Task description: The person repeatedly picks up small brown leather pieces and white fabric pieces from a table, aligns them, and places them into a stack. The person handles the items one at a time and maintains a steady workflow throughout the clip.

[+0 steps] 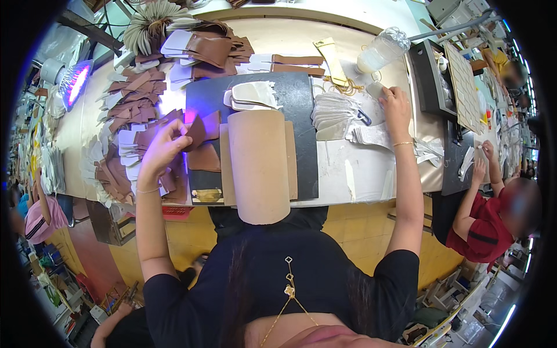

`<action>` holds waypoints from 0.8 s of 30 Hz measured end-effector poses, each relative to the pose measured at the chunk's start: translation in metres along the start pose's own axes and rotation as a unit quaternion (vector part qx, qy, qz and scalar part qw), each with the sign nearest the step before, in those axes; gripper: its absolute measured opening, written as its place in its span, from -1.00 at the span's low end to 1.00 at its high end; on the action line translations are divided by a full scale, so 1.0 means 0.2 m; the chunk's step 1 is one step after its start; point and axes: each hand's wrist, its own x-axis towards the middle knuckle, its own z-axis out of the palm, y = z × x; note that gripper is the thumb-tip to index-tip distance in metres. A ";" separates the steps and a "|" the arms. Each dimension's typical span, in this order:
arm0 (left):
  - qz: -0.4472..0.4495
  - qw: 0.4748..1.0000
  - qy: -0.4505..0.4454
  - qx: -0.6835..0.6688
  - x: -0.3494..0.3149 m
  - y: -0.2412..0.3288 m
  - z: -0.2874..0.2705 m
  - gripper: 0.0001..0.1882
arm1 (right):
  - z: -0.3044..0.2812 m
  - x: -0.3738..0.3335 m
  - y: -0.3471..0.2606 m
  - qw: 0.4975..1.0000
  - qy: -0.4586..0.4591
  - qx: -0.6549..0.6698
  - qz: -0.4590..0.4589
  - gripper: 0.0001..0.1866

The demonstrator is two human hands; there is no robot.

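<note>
Between the fingertips of my left hand (169, 145) is a brown leather piece (197, 133), held over the left edge of a black board (304, 145). More brown leather pieces (204, 158) lie on the board beside that hand. A large tan curved form (258, 168) stands in front of me and overhangs the table's near edge. Behind it rests a small stack of whitish pieces (253, 94). Reaching to the far right, my right hand (396, 107) has its fingers closed on a pale, flat piece (376, 90), partly covered by the fingertips.
Fanned white strips (335, 116) lie left of my right hand. Beyond are a clear plastic bottle (383, 51) and a yellow strip (331, 61). Brown piles (136, 95) and a glowing lamp (75, 86) stand left. A dark box (430, 78) and a co-worker in red (484, 223) are right.
</note>
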 end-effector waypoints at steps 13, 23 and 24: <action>0.046 0.972 -0.134 -0.187 -0.27 0.42 0.37 -0.80 | -0.05 0.12 0.24 0.918 -0.268 0.273 0.100 -0.73; -0.063 0.975 -0.161 -0.137 -0.20 0.36 0.45 -0.74 | -0.23 0.16 0.28 0.674 -0.336 0.595 0.280 -0.84; -0.061 0.977 -0.160 -0.129 -0.21 0.36 0.44 -0.75 | -0.27 0.17 0.23 0.696 -0.303 0.586 0.282 -0.78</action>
